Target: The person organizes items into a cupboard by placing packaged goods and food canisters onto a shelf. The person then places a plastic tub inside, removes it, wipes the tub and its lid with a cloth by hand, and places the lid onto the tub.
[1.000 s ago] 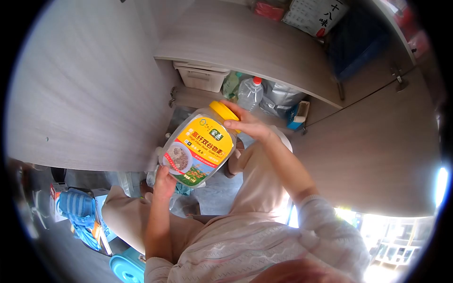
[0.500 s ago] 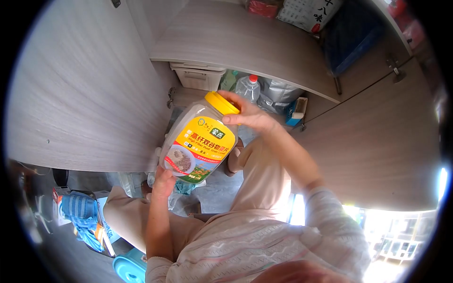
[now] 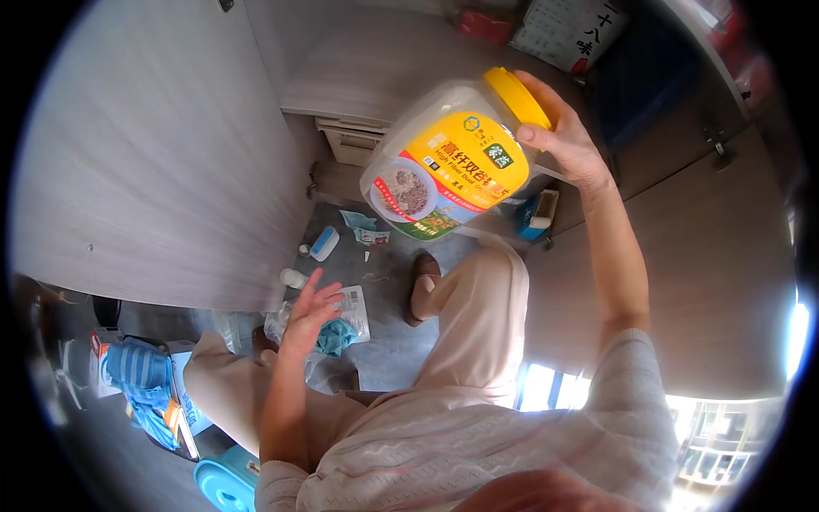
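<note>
My right hand [image 3: 563, 128] grips a large clear plastic jar [image 3: 452, 162] by its yellow screw lid [image 3: 517, 98]. The jar tilts in front of the cabinet shelf, its yellow cereal label facing me, and looks see-through with little inside. Below and to the left, my left hand [image 3: 312, 316] is held apart from the jar, palm up with fingers spread and nothing in it. Beneath that hand, a crumpled teal cloth [image 3: 337, 337] and a white printed packet [image 3: 355, 311] lie on the floor.
A cabinet door [image 3: 153, 171] stands open at left, another [image 3: 665, 273] at right. The shelf [image 3: 358, 68] holds bags. Underneath sit a lidded beige bin [image 3: 350, 141] and a blue box [image 3: 537, 213]. On the floor are small packets [image 3: 367, 229], a blue-white container [image 3: 324, 243] and a turquoise bin [image 3: 229, 482].
The jar has risen up and to the right in my right hand. My left hand has let go of its base and opened. More of the floor items now show.
</note>
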Demonstrator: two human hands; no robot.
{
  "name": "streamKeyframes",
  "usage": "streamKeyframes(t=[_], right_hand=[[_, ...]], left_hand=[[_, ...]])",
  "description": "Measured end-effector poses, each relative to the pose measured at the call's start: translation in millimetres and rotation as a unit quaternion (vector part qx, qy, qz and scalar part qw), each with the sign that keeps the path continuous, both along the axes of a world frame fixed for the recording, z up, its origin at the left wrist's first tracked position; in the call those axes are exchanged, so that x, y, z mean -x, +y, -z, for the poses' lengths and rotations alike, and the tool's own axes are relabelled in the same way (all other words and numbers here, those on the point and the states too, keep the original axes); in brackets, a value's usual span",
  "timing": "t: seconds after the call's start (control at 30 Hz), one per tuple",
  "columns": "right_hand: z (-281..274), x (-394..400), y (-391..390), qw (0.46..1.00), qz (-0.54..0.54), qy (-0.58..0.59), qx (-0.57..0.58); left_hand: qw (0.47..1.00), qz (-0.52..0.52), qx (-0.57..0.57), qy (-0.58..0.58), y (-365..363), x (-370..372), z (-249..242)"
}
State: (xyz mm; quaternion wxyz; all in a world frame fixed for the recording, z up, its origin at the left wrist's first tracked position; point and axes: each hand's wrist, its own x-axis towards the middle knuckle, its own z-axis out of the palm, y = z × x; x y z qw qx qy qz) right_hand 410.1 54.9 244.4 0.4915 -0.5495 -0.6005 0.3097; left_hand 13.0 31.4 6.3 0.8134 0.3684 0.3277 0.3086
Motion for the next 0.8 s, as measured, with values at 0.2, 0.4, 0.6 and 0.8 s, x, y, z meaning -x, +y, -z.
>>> streamKeyframes(t=[0.2, 0.4, 0.6, 0.8], right_hand=[[-20, -42, 15, 0.995, 0.066, -0.055, -0.052], [-45, -85, 88, 0.952, 0.117, -0.265, -0.103], [-38, -105, 174, 0.888, 0.161, -0.417, -0.106], [-44, -86, 225, 0.912, 0.162, -0.369, -0.074]], left_hand=[[0.998, 0.001, 0.002, 0.065, -2, -1, 3], [0.991, -0.021, -0.021, 0.133, 11, -8, 2], [0.971, -0.039, -0.133, 0.195, 59, -33, -25], [0.953, -0.058, -0.187, 0.23, 108, -62, -41]])
